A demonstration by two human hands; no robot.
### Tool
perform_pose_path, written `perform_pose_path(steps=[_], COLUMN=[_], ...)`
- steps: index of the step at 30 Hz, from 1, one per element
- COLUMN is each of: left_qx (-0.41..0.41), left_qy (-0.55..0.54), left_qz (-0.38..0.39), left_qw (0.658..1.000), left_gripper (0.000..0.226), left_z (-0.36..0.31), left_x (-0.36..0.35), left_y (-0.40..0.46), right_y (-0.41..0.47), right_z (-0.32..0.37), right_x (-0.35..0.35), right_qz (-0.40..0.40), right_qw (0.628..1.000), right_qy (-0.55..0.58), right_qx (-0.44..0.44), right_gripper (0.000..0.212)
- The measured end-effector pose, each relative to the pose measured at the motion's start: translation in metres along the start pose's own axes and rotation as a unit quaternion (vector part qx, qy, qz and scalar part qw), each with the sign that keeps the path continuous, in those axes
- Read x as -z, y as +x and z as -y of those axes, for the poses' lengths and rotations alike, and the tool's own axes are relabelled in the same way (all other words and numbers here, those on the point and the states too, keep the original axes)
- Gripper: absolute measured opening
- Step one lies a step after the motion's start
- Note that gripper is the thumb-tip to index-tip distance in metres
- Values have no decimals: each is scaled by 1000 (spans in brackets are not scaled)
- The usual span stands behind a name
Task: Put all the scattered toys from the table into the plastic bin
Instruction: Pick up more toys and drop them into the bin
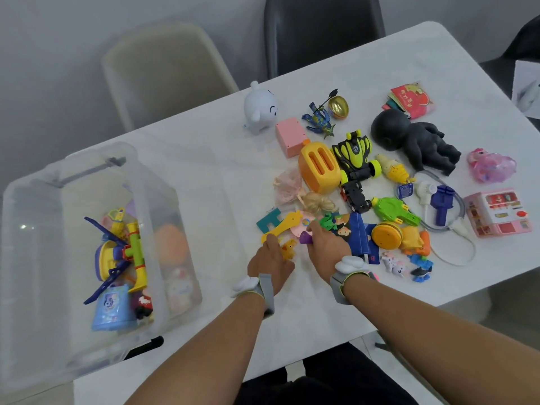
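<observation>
Head view, left to right: one clear plastic bin [163, 200] sits at the table's [204, 159] left end, several toys already inside. One left hand [270, 260] grasps a small yellow duck [288, 247]. One right hand [327, 247] grasps a purple toy [305, 238]. Scattered toys lie beyond: one orange toaster [320, 168], two toy cars [355, 156], one black doll [415, 138]. Two chairs [163, 71] stand behind.

fingertips of left hand [270, 258]: hidden among toys | right hand [327, 247] grip: unclear | plastic bin [35, 258]: cut by left edge | white box [527, 89]: cut by right edge
</observation>
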State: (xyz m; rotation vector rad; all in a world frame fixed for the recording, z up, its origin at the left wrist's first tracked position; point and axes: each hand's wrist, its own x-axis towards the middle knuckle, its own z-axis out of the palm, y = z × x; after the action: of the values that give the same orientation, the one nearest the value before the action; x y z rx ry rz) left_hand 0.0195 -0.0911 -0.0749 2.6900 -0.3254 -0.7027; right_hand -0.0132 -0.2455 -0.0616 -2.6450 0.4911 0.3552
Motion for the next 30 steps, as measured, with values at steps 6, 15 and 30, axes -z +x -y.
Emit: perform_pose_path(steps=[6,15,30], left_qx=[62,0,58], left_qy=[-57,24,33], left_qz=[-50,-1,2], left_qw=[995,1000,998], left_gripper=[45,24,30], left_z=[8,-12,-3], left_x=[19,18,22], left_y=[16,45,38], right_y=[27,39,60], right_z=[3,-4,-5], right_x=[-3,-16,-2], right_qz=[70,133,134], right_qw=[997,988,987], right_qy=[-39,-59,-45], right_qx=[6,-49,-74], right_gripper=[64,97,83])
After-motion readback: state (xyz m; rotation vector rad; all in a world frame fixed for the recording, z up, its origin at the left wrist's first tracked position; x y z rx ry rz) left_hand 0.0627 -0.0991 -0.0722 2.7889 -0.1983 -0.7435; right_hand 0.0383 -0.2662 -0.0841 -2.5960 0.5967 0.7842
